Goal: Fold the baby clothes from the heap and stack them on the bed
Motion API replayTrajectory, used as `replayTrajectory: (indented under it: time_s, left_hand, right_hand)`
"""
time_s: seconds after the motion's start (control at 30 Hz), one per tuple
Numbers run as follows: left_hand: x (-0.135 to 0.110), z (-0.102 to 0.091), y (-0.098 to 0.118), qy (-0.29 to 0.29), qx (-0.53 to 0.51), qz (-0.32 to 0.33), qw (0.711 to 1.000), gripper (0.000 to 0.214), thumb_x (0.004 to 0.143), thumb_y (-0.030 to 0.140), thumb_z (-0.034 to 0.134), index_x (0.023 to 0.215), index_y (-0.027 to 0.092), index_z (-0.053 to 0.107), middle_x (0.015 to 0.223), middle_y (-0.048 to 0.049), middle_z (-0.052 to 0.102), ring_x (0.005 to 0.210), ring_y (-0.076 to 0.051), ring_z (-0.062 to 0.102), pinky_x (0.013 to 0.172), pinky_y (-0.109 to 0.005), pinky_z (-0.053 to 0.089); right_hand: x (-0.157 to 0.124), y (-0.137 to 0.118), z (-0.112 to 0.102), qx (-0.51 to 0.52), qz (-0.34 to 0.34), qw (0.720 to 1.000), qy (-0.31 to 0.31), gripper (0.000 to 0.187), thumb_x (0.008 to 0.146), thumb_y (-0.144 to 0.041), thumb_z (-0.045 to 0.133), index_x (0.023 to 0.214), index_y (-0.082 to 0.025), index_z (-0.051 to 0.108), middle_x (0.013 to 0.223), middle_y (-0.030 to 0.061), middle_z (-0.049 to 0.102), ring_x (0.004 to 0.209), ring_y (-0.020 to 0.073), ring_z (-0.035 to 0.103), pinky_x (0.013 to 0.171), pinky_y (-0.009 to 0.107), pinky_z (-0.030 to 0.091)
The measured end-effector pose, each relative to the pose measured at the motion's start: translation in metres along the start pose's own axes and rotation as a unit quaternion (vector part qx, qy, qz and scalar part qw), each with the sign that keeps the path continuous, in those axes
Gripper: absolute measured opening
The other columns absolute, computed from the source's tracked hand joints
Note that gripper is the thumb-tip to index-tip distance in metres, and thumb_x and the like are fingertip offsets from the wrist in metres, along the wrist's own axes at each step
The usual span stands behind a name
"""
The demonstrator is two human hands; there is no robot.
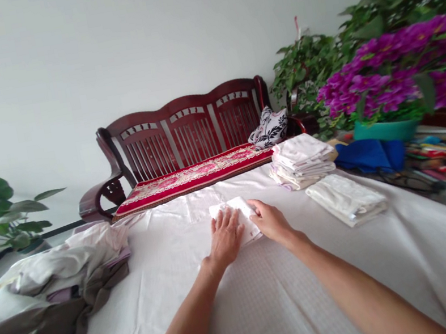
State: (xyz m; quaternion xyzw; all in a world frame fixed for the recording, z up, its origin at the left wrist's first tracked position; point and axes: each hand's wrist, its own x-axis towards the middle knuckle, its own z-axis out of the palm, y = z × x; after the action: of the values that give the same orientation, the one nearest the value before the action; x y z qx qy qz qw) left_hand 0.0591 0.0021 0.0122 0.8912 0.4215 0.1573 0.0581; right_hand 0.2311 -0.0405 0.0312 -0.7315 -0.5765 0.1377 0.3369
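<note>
A small white folded cloth (238, 204) lies on the white-covered table (247, 306) in front of me. Flat on its left part rests my left hand (225, 237), fingers stretched out. My right hand (270, 219) grips the right edge of the same cloth, its fingers curled around the fold. Whether the cloth is a garment or a plain piece of fabric I cannot tell. To the right are a stack of folded white and pale pink cloths (301, 159) and a separate folded white cloth (346, 198).
A loose heap of white, lilac and dark grey-brown clothes (56, 277) covers the table's left side. On the right are a blue cloth (370, 156), small clutter and purple flowers (396, 73) in a teal pot (387, 131). Behind stands a wooden bench (186, 133).
</note>
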Motion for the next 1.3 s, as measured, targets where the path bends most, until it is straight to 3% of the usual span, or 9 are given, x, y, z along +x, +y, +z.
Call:
replayTrajectory:
  time_s: [0.33,0.47,0.63,0.73,0.8,0.97,1.07,1.17,1.3]
  left_hand:
    - [0.008,0.01,0.011,-0.01,0.047,0.019,0.999,0.054,0.104,0.04,0.034,0.154,0.019,0.037,0.162,-0.0139,0.032,0.151,-0.035,0.023,0.12,-0.057,0.024]
    - [0.01,0.016,0.011,-0.005,0.067,0.025,0.997,0.054,0.103,0.04,0.036,0.153,0.02,0.038,0.161,-0.0136,0.036,0.15,-0.033,0.026,0.119,-0.057,0.026]
    - [0.01,0.023,0.01,0.006,0.079,0.025,0.997,0.055,0.102,0.042,0.039,0.153,0.02,0.04,0.16,-0.0131,0.037,0.149,-0.035,0.028,0.118,-0.058,0.027]
    - [0.01,0.024,0.009,0.012,0.084,0.034,0.996,0.055,0.102,0.043,0.04,0.153,0.022,0.039,0.16,-0.0132,0.037,0.149,-0.034,0.028,0.118,-0.057,0.029]
    - [0.01,0.025,0.007,0.005,0.089,0.038,0.995,0.055,0.102,0.042,0.041,0.153,0.022,0.039,0.16,-0.0141,0.037,0.15,-0.034,0.028,0.118,-0.057,0.029]
    - [0.005,0.027,-0.005,-0.005,0.053,0.053,0.997,0.052,0.102,0.039,0.041,0.153,0.026,0.039,0.162,-0.0113,0.033,0.152,-0.031,0.023,0.121,-0.056,0.023]
    - [0.0,0.026,-0.019,0.034,-0.092,-0.013,0.995,0.052,0.1,0.034,0.046,0.15,0.022,0.044,0.162,-0.0128,0.034,0.152,-0.029,0.023,0.122,-0.052,0.022]
    - [-0.004,0.017,-0.036,0.093,-0.259,-0.135,0.952,0.053,0.096,0.024,0.048,0.148,0.015,0.044,0.155,-0.0187,0.043,0.145,-0.028,0.039,0.118,-0.046,0.033]
    - [-0.005,-0.003,-0.047,0.112,-0.486,-0.304,0.811,0.058,0.09,0.021,0.058,0.146,0.014,0.041,0.136,-0.0192,0.059,0.119,-0.024,0.063,0.1,-0.038,0.051]
  right_hand:
    - [0.002,0.011,-0.011,-0.068,-0.001,0.998,-0.008,0.048,0.088,-0.024,0.056,0.136,-0.026,0.059,0.104,0.0043,0.077,0.095,0.0225,0.069,0.076,0.028,0.045]
    - [0.0,0.01,-0.013,-0.121,-0.017,0.993,-0.007,0.039,0.088,-0.025,0.056,0.127,-0.027,0.065,0.109,0.0056,0.076,0.098,0.0238,0.069,0.079,0.03,0.047]
    - [-0.004,0.006,-0.008,-0.179,-0.134,0.973,0.055,0.041,0.096,-0.024,0.044,0.133,-0.02,0.061,0.132,0.0099,0.066,0.121,0.0236,0.059,0.101,0.035,0.043]
    - [-0.008,0.009,0.003,-0.202,-0.215,0.955,0.018,0.049,0.1,-0.032,0.04,0.145,-0.018,0.051,0.153,0.0092,0.049,0.145,0.0253,0.036,0.119,0.043,0.027]
    - [-0.01,0.015,0.01,-0.222,-0.217,0.95,-0.026,0.054,0.101,-0.038,0.037,0.149,-0.016,0.045,0.159,0.0095,0.04,0.15,0.0269,0.026,0.122,0.049,0.02]
    - [-0.008,0.03,0.011,-0.233,-0.181,0.951,-0.092,0.058,0.1,-0.041,0.038,0.155,-0.021,0.036,0.163,0.0079,0.031,0.152,0.0269,0.021,0.121,0.055,0.018]
    - [0.001,0.036,0.004,-0.183,-0.161,0.967,-0.073,0.05,0.098,-0.034,0.043,0.147,-0.025,0.048,0.159,0.0064,0.04,0.149,0.0237,0.028,0.12,0.048,0.024]
    - [0.01,0.041,-0.007,-0.141,-0.064,0.988,0.005,0.04,0.099,-0.028,0.04,0.131,-0.021,0.063,0.146,0.0089,0.056,0.137,0.0185,0.046,0.113,0.034,0.033]
    - [0.012,0.043,-0.016,-0.152,0.015,0.988,0.031,0.046,0.101,-0.041,0.036,0.098,-0.018,0.075,0.116,0.0148,0.07,0.116,0.0254,0.059,0.102,0.039,0.04]
